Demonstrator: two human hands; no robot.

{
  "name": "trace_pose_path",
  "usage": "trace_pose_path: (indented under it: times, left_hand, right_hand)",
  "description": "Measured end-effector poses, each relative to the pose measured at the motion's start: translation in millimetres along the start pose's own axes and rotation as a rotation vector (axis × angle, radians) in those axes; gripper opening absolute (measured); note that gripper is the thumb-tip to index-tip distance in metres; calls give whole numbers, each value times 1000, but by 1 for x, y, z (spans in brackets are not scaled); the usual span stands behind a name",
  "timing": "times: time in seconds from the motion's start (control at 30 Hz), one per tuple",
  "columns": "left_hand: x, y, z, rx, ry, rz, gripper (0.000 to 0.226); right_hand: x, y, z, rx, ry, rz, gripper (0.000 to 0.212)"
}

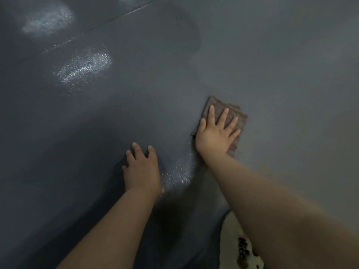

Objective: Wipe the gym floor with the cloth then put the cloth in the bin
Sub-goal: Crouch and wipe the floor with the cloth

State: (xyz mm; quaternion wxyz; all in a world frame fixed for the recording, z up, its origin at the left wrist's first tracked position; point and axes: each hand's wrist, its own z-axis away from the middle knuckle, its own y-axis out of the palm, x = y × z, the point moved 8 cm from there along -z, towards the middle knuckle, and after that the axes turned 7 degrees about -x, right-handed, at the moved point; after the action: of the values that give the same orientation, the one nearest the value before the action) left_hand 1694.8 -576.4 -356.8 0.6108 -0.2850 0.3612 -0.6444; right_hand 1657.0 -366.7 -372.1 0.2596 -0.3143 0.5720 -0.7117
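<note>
Right hand (215, 135) is flat on top of the cloth (236, 113), which lies on the floor (281, 65). Left hand (142, 169) sits on the floor too, left of the cloth and nearer the person, not touching it.

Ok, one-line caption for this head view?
Right hand presses a folded brown cloth flat on the grey floor while the left hand braces beside it.

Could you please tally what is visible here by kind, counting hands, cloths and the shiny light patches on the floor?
Hands: 2, the left hand flat on the floor and the right hand pressing the cloth
Cloths: 1, the brown cloth
Shiny patches: 3
Total: 6
</note>
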Motion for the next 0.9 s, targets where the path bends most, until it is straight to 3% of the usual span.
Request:
trace_pose_path:
  times: [0.1, 0.3, 0.53, 0.77, 0.83, 0.9]
  left_hand:
    - [0, -1, -1, -7, -4, -7, 116]
    - [1, 0, -2, -13, 4, -32, 118]
    - [2, -3, 1, -8, 7, -10, 119]
    - [6, -3, 10, -83, 38, -45, 110]
    - [6, -1, 18, -139, 61, -42, 100]
    - [8, 3, 26, -170, 49, -13, 93]
  right_hand:
    - [26, 10, 29, 21, -43, -27, 55]
    - [68, 5, -27, 204, -504, 84, 53]
    - [-35, -12, -42, 90, -125, 51, 52]
    - [-63, 2, 56, -24, 311, -72, 54]
    - [-39, 14, 93, 2, 288, -58, 54]
    - [-8, 20, 120, -7, 123, -48, 55]
